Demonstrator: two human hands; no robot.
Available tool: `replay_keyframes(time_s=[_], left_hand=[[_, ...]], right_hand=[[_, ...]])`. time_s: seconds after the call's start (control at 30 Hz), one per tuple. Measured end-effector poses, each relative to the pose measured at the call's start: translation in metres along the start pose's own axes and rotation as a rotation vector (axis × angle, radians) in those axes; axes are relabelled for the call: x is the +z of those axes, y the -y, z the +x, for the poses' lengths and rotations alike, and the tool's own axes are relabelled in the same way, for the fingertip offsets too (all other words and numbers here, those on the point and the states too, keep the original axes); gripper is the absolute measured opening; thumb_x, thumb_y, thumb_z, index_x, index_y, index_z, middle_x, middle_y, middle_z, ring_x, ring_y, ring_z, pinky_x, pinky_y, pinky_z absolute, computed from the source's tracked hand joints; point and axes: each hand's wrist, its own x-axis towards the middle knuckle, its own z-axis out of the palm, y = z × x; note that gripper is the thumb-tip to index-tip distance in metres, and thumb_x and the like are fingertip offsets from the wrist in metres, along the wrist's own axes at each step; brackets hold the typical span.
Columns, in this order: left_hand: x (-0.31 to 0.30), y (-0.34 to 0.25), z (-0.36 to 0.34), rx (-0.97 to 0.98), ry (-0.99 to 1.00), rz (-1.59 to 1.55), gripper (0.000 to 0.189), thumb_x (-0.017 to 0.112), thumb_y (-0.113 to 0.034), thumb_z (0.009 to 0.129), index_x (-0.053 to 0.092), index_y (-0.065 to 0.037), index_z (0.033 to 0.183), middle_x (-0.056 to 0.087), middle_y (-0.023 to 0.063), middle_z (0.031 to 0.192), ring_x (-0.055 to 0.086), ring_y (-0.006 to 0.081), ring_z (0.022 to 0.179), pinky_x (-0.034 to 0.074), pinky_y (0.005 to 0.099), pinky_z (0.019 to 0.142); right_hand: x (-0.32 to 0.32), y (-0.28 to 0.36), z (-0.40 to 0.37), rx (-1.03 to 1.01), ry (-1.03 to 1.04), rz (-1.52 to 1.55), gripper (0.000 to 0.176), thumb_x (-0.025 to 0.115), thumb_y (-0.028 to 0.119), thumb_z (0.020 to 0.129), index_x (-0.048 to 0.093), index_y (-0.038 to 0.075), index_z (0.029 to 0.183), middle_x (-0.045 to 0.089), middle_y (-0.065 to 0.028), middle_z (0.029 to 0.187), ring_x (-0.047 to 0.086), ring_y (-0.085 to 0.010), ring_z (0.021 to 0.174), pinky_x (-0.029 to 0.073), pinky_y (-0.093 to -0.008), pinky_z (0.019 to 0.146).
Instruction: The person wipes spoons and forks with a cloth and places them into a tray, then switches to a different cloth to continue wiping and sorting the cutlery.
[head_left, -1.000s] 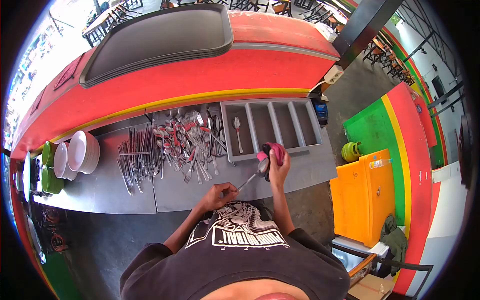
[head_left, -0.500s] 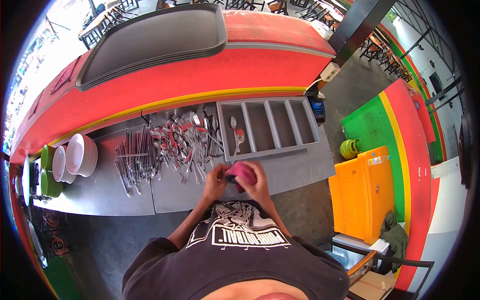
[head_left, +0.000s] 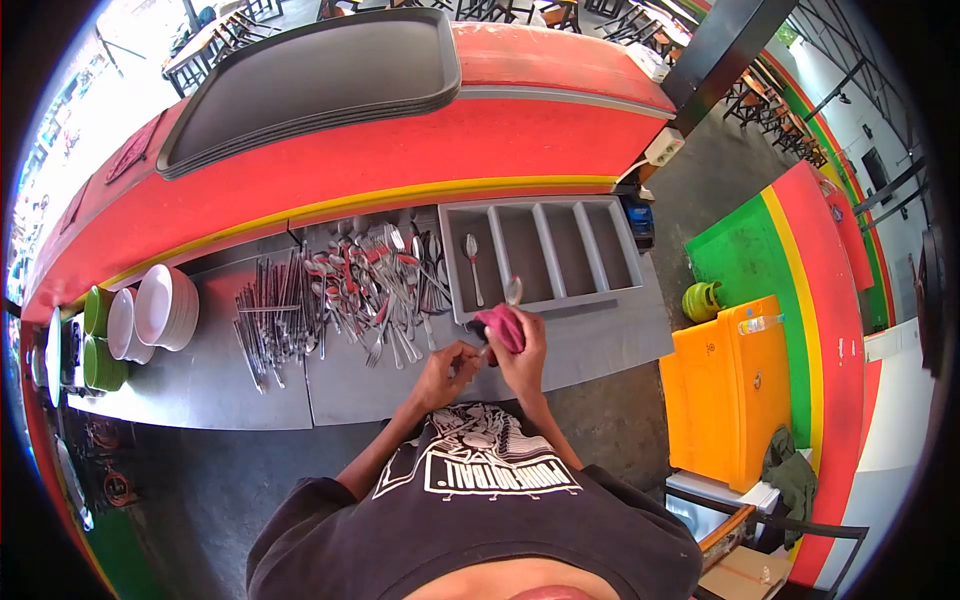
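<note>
Right hand point(head_left: 524, 357) gripped pink cloth point(head_left: 507, 327) around handle of spoon point(head_left: 514, 290); left hand point(head_left: 446, 376) pinched handle's near end. Spoon's bowl showed by gray tray's point(head_left: 585, 299) near edge. Cloth had shifted from bowl to handle; wiping apparently reached handle.

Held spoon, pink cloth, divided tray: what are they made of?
Held spoon: likely polished stainless steel; bright glints on the bowl.
Pink cloth: matte fabric, bunched softly; fibre unclear.
Divided tray: probably moulded plastic, satin; even grey, soft sheen.
</note>
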Motion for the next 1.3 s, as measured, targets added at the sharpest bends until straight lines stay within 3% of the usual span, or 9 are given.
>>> replay_keyframes(time_s=[0.2, 0.4, 0.63, 0.67, 0.77, 0.8, 0.93, 1.03, 1.3], left_hand=[[0.002, -0.005, -0.005, 0.075, 0.081, 0.064, 0.011, 0.063, -0.009, 0.093, 0.061, 0.002, 0.096, 0.063, 0.0039, 0.075, 0.058, 0.0107, 0.066, 0.047, 0.0291, 0.061], [-0.013, -0.003, -0.008, 0.026, 0.164, 0.106, 0.014, 0.066, -0.01, 0.091, 0.065, 0.003, 0.098, 0.066, 0.0066, 0.082, 0.059, 0.0114, 0.074, 0.049, 0.0296, 0.07], [-0.021, 0.005, -0.012, 0.07, 0.072, 0.019, 0.015, 0.061, -0.012, 0.095, 0.065, 0.001, 0.101, 0.066, 0.0054, 0.08, 0.059, 0.0105, 0.07, 0.049, 0.0275, 0.065], [-0.019, 0.004, -0.011, 0.043, 0.044, -0.021, 0.016, 0.061, -0.014, 0.096, 0.065, 0.001, 0.103, 0.066, 0.0048, 0.08, 0.059, 0.0099, 0.071, 0.049, 0.0269, 0.065], [-0.01, 0.003, -0.007, -0.06, -0.003, -0.18, 0.022, 0.059, -0.018, 0.099, 0.065, 0.002, 0.107, 0.065, 0.003, 0.082, 0.058, 0.0083, 0.072, 0.049, 0.0251, 0.067], [-0.007, 0.004, -0.006, -0.098, -0.011, -0.241, 0.024, 0.059, -0.019, 0.1, 0.065, 0.002, 0.108, 0.064, 0.0024, 0.082, 0.057, 0.0078, 0.073, 0.048, 0.0246, 0.068], [-0.002, 0.011, 0.0, -0.147, 0.172, -0.449, 0.028, 0.054, -0.023, 0.103, 0.066, 0.001, 0.109, 0.062, 0.0002, 0.083, 0.054, 0.0066, 0.072, 0.045, 0.0226, 0.068], [-0.005, 0.013, -0.002, -0.256, 0.269, -0.59, 0.029, 0.051, -0.025, 0.104, 0.066, 0.0, 0.109, 0.061, -0.0007, 0.084, 0.051, 0.0061, 0.071, 0.042, 0.0215, 0.066], [-0.001, -0.005, 0.0, -0.155, 0.189, -0.356, 0.024, 0.052, -0.02, 0.103, 0.062, 0.002, 0.101, 0.066, 0.0037, 0.084, 0.061, 0.0093, 0.074, 0.05, 0.0259, 0.067]], right_hand=[[-0.016, -0.015, 0.011, 0.03, -0.124, -0.095, 0.045, 0.082, 0.018, 0.079, 0.062, 0.002, 0.116, 0.058, -0.0132, 0.107, 0.058, -0.0303, 0.099, 0.047, -0.0402, 0.086], [-0.023, -0.04, 0.014, 0.084, -0.246, -0.126, 0.042, 0.08, 0.019, 0.081, 0.062, 0.001, 0.115, 0.06, -0.0134, 0.108, 0.059, -0.0264, 0.1, 0.048, -0.0375, 0.087], [-0.041, -0.064, 0.023, 0.677, -0.263, 0.656, 0.035, 0.069, 0.024, 0.094, 0.06, 0.002, 0.12, 0.063, -0.0061, 0.11, 0.059, -0.0156, 0.101, 0.047, -0.0307, 0.09], [-0.043, -0.06, 0.02, 0.727, -0.189, 0.752, 0.044, 0.064, 0.024, 0.096, 0.054, 0.003, 0.133, 0.063, -0.0065, 0.12, 0.061, -0.0158, 0.106, 0.047, -0.0312, 0.095], [-0.034, -0.06, 0.005, 0.517, 0.066, 0.707, 0.052, 0.062, 0.022, 0.097, 0.045, 0.002, 0.142, 0.061, -0.0092, 0.128, 0.06, -0.0171, 0.111, 0.045, -0.0325, 0.099], [-0.036, -0.053, 0.001, 0.578, 0.221, 0.805, 0.057, 0.062, 0.021, 0.097, 0.039, 0.002, 0.146, 0.059, -0.0127, 0.131, 0.059, -0.019, 0.114, 0.043, -0.034, 0.102], [-0.032, -0.03, -0.002, 0.494, 0.667, 0.96, 0.048, 0.062, 0.009, 0.095, 0.045, 0.001, 0.14, 0.058, -0.0166, 0.132, 0.058, -0.018, 0.113, 0.044, -0.0322, 0.101], [-0.032, -0.032, -0.004, 0.598, 0.675, 1.038, 0.036, 0.062, 0.009, 0.095, 0.052, -0.002, 0.128, 0.059, -0.0176, 0.13, 0.062, -0.0165, 0.103, 0.048, -0.0314, 0.095], [-0.02, -0.038, 0.002, 0.479, 0.558, 0.515, 0.029, 0.072, 0.015, 0.089, 0.062, -0.002, 0.11, 0.069, -0.0084, 0.102, 0.062, -0.0117, 0.089, 0.05, -0.0288, 0.084]])
